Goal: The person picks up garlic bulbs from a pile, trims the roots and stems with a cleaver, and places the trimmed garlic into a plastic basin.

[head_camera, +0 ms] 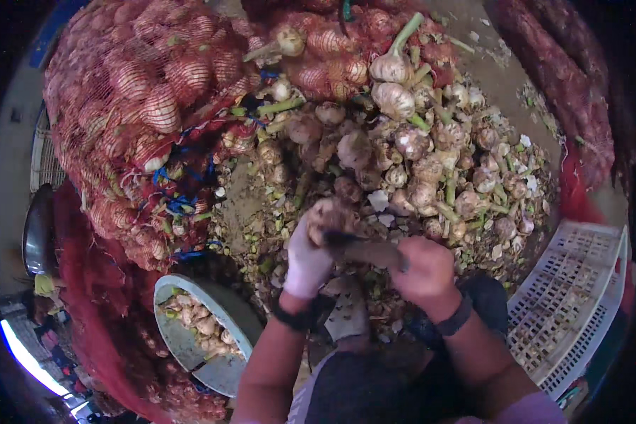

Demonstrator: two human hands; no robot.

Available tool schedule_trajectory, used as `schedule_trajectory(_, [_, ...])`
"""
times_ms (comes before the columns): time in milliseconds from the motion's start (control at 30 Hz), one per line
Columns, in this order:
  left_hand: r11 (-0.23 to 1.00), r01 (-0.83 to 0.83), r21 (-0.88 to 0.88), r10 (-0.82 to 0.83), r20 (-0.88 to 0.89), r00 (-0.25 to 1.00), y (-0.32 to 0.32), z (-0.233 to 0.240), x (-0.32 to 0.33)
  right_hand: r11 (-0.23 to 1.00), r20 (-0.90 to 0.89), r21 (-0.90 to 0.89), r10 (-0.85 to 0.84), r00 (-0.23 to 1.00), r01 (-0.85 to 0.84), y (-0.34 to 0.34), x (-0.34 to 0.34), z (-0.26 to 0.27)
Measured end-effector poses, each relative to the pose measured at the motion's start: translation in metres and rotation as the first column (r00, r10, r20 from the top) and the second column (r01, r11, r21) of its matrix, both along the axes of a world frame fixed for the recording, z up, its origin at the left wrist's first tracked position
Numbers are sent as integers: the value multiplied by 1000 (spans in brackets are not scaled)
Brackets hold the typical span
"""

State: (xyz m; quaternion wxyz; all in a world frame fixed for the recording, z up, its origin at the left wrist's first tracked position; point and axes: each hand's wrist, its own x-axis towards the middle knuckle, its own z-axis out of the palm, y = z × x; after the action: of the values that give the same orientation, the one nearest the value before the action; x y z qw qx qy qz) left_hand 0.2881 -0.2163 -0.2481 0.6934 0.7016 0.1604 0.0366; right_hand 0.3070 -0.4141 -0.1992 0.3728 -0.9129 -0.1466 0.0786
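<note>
My left hand (305, 270), in a pale glove, holds a garlic bulb (326, 214) in front of me. My bare right hand (424, 267) grips a blurred bladed tool (368, 253), probably a knife; its dark end meets the lower side of the bulb. Motion blur hides the exact contact. Just beyond both hands spreads a heap of loose garlic bulbs (424, 169), some with green stems. To the left of my left forearm, a tilted grey-green basin (169, 328) contains trimmed garlic bulbs (204, 323).
Red mesh sacks of garlic (153, 79) bulge at the far left and the back. White plastic crates (567, 297) stand at right. Garlic scraps (265, 233) litter the ground. A dark round vessel (38, 233) and red netting (90, 297) are at left, and another red sack (567, 79) lies far right.
</note>
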Motion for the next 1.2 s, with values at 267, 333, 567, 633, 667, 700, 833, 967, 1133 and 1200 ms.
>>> schedule_trajectory(267, [970, -209, -120, 207, -31, 978, 9, 48, -59, 963, 116, -53, 268, 956, -263, 36, -24, 5])
schedule_trajectory(333, [962, -237, -135, 219, -134, 966, 12, 54, -55, 949, 133, 8, 312, 941, -316, 44, -27, 13])
schedule_trajectory(567, [939, -43, 342, 38, 21, 999, 10, 33, -70, 964, 200, 16, 259, 945, -267, 39, -26, -19])
schedule_trajectory(633, [927, 89, 364, -31, -163, 986, 4, 63, -67, 968, 200, -13, 249, 948, -252, 34, -31, -22])
schedule_trajectory(667, [970, 23, 243, 21, -179, 984, 8, 53, -75, 966, 200, -14, 255, 946, -257, 29, -34, -26])
schedule_trajectory(700, [969, 18, 248, 28, -184, 983, 10, 59, -81, 977, 117, -53, 211, 970, -206, 22, -37, -38])
schedule_trajectory(833, [986, -155, 57, 161, -124, 979, 14, 98, -79, 955, -464, -262, -250, 850, 139, -14, -15, -42])
schedule_trajectory(967, [689, 154, 708, -265, 49, 963, 12, 92, -66, 867, -455, 496, 217, 863, 43, 53, -29, -28])
schedule_trajectory(1133, [961, 58, -271, -135, -277, 951, 14, 81, -78, 767, -703, 563, 248, 667, 308, 72, -10, 4])
schedule_trajectory(1200, [964, 28, -263, -137, -408, 903, 18, 79, -77, 847, -524, 518, 202, 827, 121, 74, -23, 17])
